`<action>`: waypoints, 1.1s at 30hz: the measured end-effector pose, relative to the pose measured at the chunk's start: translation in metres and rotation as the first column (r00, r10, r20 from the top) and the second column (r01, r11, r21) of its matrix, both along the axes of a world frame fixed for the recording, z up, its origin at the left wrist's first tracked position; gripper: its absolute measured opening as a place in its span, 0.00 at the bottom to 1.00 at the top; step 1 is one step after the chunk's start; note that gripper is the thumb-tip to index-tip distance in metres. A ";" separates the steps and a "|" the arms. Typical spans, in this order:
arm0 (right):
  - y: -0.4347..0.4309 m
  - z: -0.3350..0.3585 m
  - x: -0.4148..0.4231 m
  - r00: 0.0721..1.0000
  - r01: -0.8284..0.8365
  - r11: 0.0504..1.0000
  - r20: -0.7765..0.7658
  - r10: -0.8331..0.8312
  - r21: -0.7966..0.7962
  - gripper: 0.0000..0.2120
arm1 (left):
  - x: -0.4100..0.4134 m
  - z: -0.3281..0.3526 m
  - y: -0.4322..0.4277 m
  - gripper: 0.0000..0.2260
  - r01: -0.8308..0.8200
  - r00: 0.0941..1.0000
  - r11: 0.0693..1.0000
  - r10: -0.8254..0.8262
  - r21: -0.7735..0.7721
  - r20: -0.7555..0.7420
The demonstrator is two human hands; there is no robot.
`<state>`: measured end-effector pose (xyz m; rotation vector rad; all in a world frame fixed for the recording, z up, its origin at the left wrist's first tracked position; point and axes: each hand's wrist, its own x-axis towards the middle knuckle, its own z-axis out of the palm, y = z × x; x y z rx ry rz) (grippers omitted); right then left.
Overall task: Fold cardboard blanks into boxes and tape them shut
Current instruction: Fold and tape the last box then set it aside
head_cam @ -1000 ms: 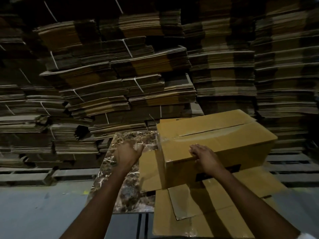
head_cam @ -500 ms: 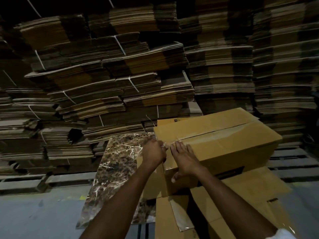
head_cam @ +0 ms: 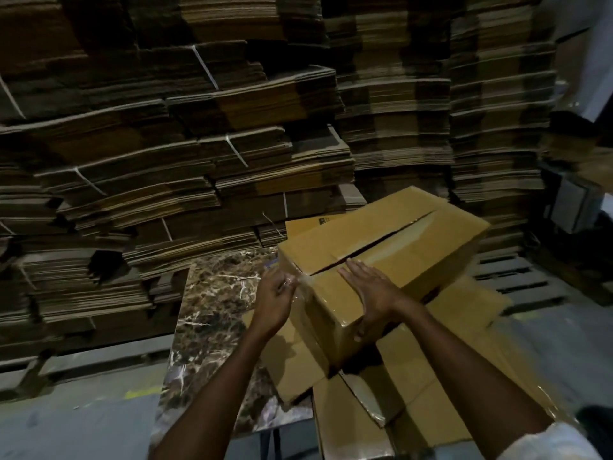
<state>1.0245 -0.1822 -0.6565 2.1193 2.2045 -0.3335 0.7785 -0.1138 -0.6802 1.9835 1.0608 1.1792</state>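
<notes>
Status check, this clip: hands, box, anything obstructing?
Left hand pinching tape at box end. Right hand flat on top. Seam gapes. Nothing blocking.

we look forward and down from our head, close over the box [head_cam: 331,247] and toward the cardboard stacks [head_cam: 232,111] behind.

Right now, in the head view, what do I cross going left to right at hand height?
Bundled cardboard blanks → marble-patterned slab → left hand, pinching clear tape → right hand, flat on the box → wooden pallet.
</notes>
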 end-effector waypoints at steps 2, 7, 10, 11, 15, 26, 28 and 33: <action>0.000 0.006 0.013 1.000 0.005 1.000 0.007 -0.005 -0.020 0.73 | -0.006 -0.003 -0.002 0.21 0.046 0.999 0.999 -0.047 0.026 0.027; 0.008 0.013 0.019 0.993 -0.024 1.000 0.113 0.025 -0.013 0.71 | -0.024 -0.017 0.008 0.13 0.174 0.981 0.983 -0.177 -0.053 -0.079; 0.002 0.023 0.007 0.991 -0.003 0.999 0.137 0.010 -0.053 0.69 | -0.029 -0.015 0.018 0.20 0.246 0.918 0.964 -0.199 0.097 -0.343; -0.003 0.028 -0.002 0.994 0.001 0.994 0.112 0.011 -0.107 0.70 | -0.027 -0.010 0.021 0.21 0.262 0.900 0.952 -0.183 0.157 -0.396; -0.017 0.018 -0.063 0.999 0.023 0.991 -0.044 -0.029 -0.129 0.70 | -0.015 0.006 0.029 0.17 0.352 0.839 0.860 -0.116 0.368 -0.532; -0.023 -0.011 -0.068 0.989 0.137 0.967 -0.077 -0.123 0.215 0.38 | 0.006 0.004 0.038 0.18 0.417 0.732 0.792 -0.002 0.446 -0.681; -0.021 -0.010 -0.062 0.988 0.140 0.964 -0.093 -0.122 0.224 0.38 | 0.012 0.001 0.038 0.16 0.393 0.725 0.799 0.036 0.456 -0.688; -0.020 -0.009 -0.046 0.984 0.172 0.950 -0.093 -0.153 0.262 0.37 | 0.031 -0.008 0.026 0.12 0.310 0.781 0.820 0.069 0.482 -0.621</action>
